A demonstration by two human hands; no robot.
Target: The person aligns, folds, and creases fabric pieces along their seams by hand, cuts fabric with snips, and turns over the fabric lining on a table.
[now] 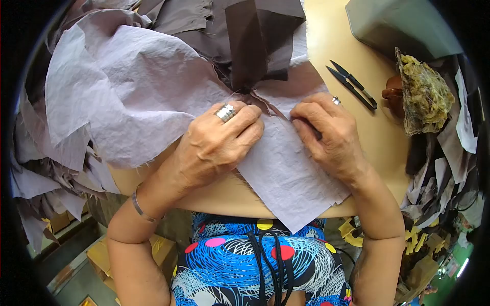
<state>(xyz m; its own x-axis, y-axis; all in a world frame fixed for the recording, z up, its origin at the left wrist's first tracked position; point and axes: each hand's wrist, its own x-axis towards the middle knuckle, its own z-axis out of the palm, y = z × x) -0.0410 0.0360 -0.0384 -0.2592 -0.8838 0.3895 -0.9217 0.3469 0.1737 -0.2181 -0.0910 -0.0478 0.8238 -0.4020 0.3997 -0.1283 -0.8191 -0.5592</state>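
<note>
Pale lilac cloth [132,86] spreads across the left of the table, and a narrower lilac piece [293,173] hangs over the front edge between my arms. My left hand [219,137], with a wide ring, has its fingers curled closed on the cloth near a seam. Just right of it, my right hand [326,132] pinches the edge of the narrower piece, thumb against fingers. Dark brown cloth [255,46] lies beyond both hands and meets the lilac cloth near my left fingertips. The fingertips of my left hand are partly hidden.
Black thread snips [352,84] lie on the table [332,30] to the right. Beyond them are a grey container [403,25] and a yellowish bundle [426,94] beside a brown object [393,97]. Cloth scraps [444,168] hang at the right; more scraps [46,173] pile up at the left.
</note>
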